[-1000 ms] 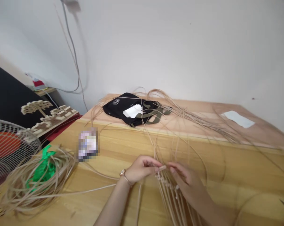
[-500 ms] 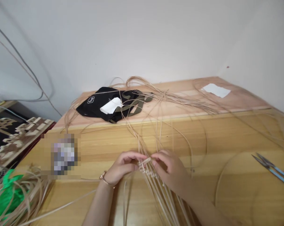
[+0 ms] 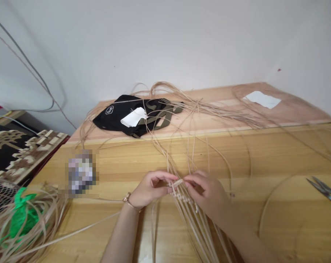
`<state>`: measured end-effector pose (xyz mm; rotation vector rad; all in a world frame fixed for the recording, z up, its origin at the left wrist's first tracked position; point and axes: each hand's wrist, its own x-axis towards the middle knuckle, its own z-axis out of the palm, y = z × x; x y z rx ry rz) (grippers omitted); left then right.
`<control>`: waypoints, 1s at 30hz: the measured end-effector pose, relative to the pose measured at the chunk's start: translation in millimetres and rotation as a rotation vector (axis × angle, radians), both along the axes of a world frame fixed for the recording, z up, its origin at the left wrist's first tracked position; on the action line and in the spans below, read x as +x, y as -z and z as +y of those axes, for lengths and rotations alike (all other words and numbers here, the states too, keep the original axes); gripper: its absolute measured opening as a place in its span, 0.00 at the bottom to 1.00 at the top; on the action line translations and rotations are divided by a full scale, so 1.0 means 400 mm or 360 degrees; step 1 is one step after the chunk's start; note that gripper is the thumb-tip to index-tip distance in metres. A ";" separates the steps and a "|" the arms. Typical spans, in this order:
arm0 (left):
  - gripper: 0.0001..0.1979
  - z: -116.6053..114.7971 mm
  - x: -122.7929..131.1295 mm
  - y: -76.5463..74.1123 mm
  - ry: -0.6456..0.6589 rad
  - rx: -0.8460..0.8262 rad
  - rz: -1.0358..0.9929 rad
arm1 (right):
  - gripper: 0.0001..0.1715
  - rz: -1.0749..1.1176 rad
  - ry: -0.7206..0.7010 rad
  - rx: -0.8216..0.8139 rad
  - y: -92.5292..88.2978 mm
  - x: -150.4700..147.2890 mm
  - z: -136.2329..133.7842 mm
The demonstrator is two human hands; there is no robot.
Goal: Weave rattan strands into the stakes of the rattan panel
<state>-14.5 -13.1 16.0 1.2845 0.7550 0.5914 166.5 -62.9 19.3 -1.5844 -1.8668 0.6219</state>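
Observation:
Over the wooden table, a small piece of cane weaving (image 3: 184,198) made of thin tan strips lies between my two hands. My left hand (image 3: 153,188), with a bracelet at the wrist, pinches its upper left edge between thumb and fingers. From the other side my right hand (image 3: 205,190) grips the strips at the top of the woven part, fingertips close to those of the left. Long loose cane strips (image 3: 202,233) run from the woven part toward me, and others stretch away toward the back of the table. My right fingertips partly cover the woven edge.
Blue-handled snips (image 3: 326,190) lie at the right. A black bag (image 3: 114,113) with a white paper (image 3: 134,117) rests at the back, beside a bundle of cane (image 3: 209,109). Another paper (image 3: 262,99) is back right. At left sit coiled cane and a green plastic bag (image 3: 23,215).
The whole view has shifted, so things appear farther right and mostly a little higher. Both hands keep their pinch on the weaving, with only slight finger movement.

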 end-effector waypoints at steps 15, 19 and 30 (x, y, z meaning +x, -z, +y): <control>0.12 0.003 -0.002 0.006 -0.0024 -0.0039 -0.0028 | 0.12 0.0064 -0.0091 -0.0031 -0.030 0.008 -0.014; 0.11 0.002 -0.003 0.007 -0.0031 -0.0045 -0.0036 | 0.11 0.0074 -0.0162 -0.0036 -0.034 0.009 -0.013; 0.11 0.003 0.004 0.004 -0.0048 -0.0119 -0.0060 | 0.09 0.0060 -0.0159 -0.0061 -0.027 0.009 -0.013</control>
